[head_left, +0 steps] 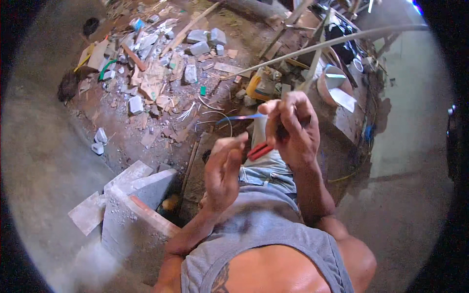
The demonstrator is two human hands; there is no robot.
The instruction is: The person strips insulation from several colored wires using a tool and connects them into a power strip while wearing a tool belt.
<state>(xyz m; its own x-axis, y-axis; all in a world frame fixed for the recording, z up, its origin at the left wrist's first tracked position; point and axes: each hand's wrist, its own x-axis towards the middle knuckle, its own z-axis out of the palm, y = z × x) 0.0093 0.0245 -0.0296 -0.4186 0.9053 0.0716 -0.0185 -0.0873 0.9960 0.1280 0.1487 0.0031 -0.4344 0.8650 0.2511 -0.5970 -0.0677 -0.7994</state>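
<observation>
Above the wearer's lap, in front of the pale jeans [268, 172], the right hand [299, 131] is raised higher and farther forward than the left hand [221, 173]. Its grip looks clamped on a red-handled tool [260, 151], whose handles stick out below the curled fingers, though the working end is hidden. The handles' long axis slants down and to the left, so they lie between the two hands, with their free ends pointing toward the left fingertips, near but apparently not touching. A thin blue strip [239, 118] reaches leftward, nearly level, from beside the right fingertips (whether they pinch it is too blurred to tell). Its free end hangs above and beyond the left hand, so the right hand is the nearer one to both tool and strip. The left grip is half curled, thumb close to the fingers; I cannot tell whether it pinches anything. Past the hands, curved white wires [211, 105] and broken blocks [199, 48] lie on the littered ground, and a yellow sack [263, 84] sits beyond the right fingertips.
</observation>
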